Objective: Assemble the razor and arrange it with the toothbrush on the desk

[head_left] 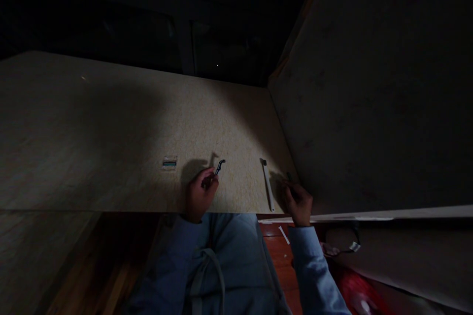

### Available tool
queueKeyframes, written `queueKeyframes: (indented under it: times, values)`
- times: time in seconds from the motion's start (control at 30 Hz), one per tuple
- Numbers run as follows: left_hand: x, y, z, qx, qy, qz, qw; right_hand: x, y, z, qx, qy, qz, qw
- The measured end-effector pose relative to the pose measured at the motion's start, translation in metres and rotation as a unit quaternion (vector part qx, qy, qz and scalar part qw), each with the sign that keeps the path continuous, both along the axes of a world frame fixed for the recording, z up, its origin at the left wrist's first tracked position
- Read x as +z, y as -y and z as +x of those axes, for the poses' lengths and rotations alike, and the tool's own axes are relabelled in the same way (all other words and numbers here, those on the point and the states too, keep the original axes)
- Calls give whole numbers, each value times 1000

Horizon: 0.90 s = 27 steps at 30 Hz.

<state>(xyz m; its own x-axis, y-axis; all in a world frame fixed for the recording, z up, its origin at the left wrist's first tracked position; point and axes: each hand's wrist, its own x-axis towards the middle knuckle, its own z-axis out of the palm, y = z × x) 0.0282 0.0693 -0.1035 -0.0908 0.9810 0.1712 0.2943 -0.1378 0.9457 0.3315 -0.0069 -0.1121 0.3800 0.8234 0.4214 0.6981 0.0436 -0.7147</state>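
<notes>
My left hand (199,196), near the table's front edge, is closed around a dark razor handle (219,167) whose bent neck points up and away, with no blade head visible on it. Left of that hand lies a small clear case (169,163) with a dark and teal strip in it, resembling a razor cartridge. A white toothbrush (268,186) with a dark head lies on the table between my hands. Just right of it, my right hand (300,204) has its fingers pinched together at the table; a small greenish tip (289,176) shows beyond them, dim and hard to identify.
The pale table (121,147) meets a tall grey panel (377,98) on the right. Dark framed panes (177,34) stand behind it. Below the front edge are my legs, a reddish floor (283,261) with a white strip, and a red bag-like thing (360,290).
</notes>
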Motion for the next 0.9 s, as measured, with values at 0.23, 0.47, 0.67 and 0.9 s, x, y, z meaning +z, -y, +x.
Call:
queueKeyframes:
  times: [0.23,0.47,0.67,0.9]
  values:
    - [0,1,2,2,43,-4,999,1,0,-1,-7,-8,-10,1000]
    - [1,3,3,2,55,-18,998,-8,-3,5,-24,45,-29,998]
    - [5,4,4,-2,84,-27,996,-11,-4,7,-34,54,-25,998]
    - [10,5,1,-5,104,-41,994,1,2,-1,-65,26,-24,997]
